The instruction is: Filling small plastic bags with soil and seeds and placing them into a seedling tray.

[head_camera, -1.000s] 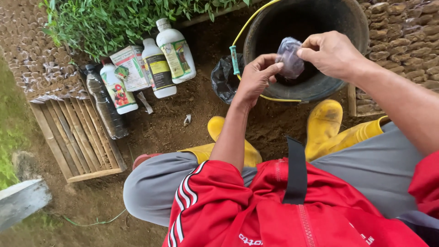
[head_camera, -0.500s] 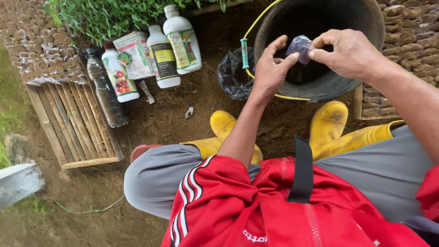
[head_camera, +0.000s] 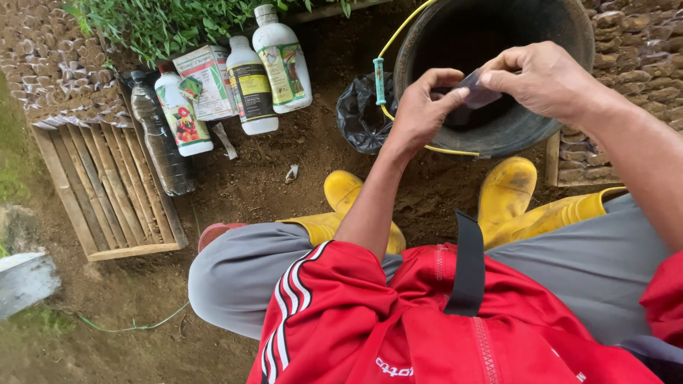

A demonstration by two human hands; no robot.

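Against the frame half a second earlier, the small clear plastic bag (head_camera: 478, 94) is seen flatter and more stretched between the two hands, where before it hung as a rounder lump; the hands are held at much the same place over the bucket.

The left hand (head_camera: 421, 112) is closed on the left edge of the bag, its fingertips (head_camera: 455, 96) pinched against it. The right hand (head_camera: 542, 80) is closed on the bag's right edge, thumb and forefinger gripping it from the far side. The bag is thus held between both hands, above the mouth of the large dark round bucket (head_camera: 569, 43) with a yellow wire handle. What the bag holds cannot be told.

A crumpled black plastic bag (head_camera: 361, 114) is noted on the soil just left of the bucket. Further left, white plastic bottles (head_camera: 282, 60) with printed labels and a dark clear bottle (head_camera: 160, 146) are laid near a slatted wooden tray (head_camera: 99, 206). Yellow rubber boots (head_camera: 506, 188) are recorded on the bare earth on the near side of the bucket.
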